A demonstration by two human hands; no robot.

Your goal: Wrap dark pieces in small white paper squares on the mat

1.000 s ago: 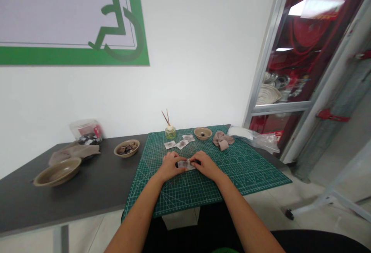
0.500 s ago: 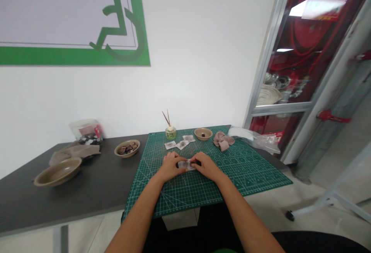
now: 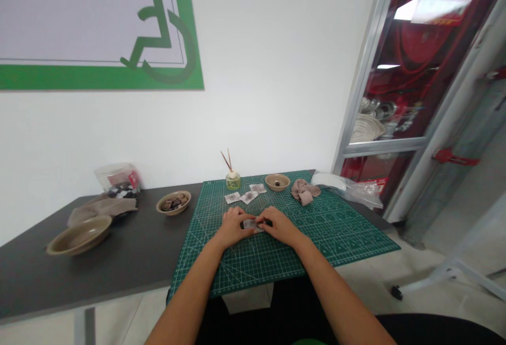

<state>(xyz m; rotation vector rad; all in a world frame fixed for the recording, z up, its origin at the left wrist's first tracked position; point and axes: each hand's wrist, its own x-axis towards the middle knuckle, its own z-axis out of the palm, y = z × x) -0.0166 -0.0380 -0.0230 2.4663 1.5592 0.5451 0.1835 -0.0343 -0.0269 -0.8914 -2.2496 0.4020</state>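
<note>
A small whitish square packet with a dark, speckled middle (image 3: pixel 250 224) lies between my hands on the green cutting mat (image 3: pixel 261 266). The fingers and thumb of my left hand (image 3: pixel 233 225) grip its left side. From the right, my right hand (image 3: pixel 276 224) pinches it and covers its right part. Whether anything else is under those fingertips is hidden. Just beyond my hands lie three similar packets: one at the left (image 3: pixel 232 197), one in the middle (image 3: pixel 249 196) and one at the right (image 3: pixel 258 188).
A reed diffuser (image 3: pixel 233 179) stands at the mat's back. Right of it are a bowl with a small dark piece (image 3: pixel 272 184), a crumpled brown cloth (image 3: pixel 302 189) and a plastic bag (image 3: pixel 356 192). Leftward sit a bowl of brown pieces (image 3: pixel 161 209), another bowl (image 3: pixel 59 247) and a clear tub (image 3: pixel 106 176).
My right hand's fingers have moved slightly left over the packet, so less of its right side shows. The left hand has stayed in nearly the same place.
</note>
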